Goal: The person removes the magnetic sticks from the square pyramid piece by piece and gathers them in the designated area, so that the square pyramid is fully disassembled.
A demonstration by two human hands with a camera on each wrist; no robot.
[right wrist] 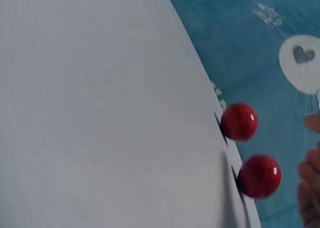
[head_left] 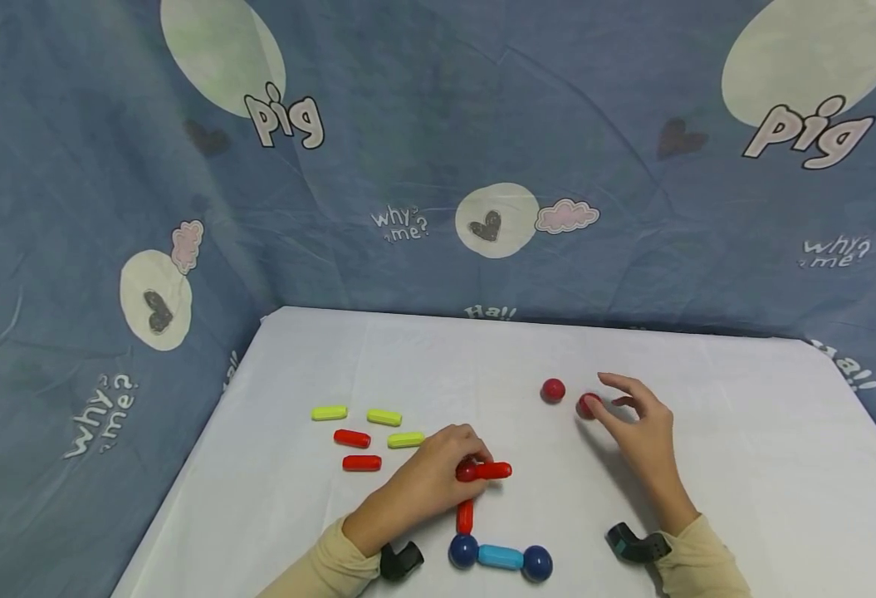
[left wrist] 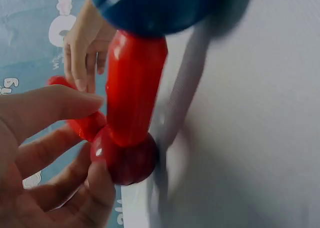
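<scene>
In the head view my left hand (head_left: pixel 438 467) holds a red ball (head_left: pixel 467 470) with its fingers around it. A short red rod (head_left: pixel 494 471) sticks out from that ball to the right, and another red rod (left wrist: pixel 134 88) joins it to a dark blue ball (head_left: pixel 463 551). From there a light blue rod (head_left: pixel 501 557) leads to a second dark blue ball (head_left: pixel 538 564). My right hand (head_left: pixel 645 436) hovers by a loose red ball (right wrist: pixel 259 176), thumb and fingers spread apart; the right wrist view shows a gap between them. Another loose red ball (right wrist: pixel 239 121) lies just beyond.
On the white table (head_left: pixel 766 432), left of my left hand, lie several loose rods: yellow-green ones such as this rod (head_left: pixel 329 413), and two red ones, including this rod (head_left: pixel 362 463). A blue printed cloth (head_left: pixel 423 274) hangs behind the table's far edge.
</scene>
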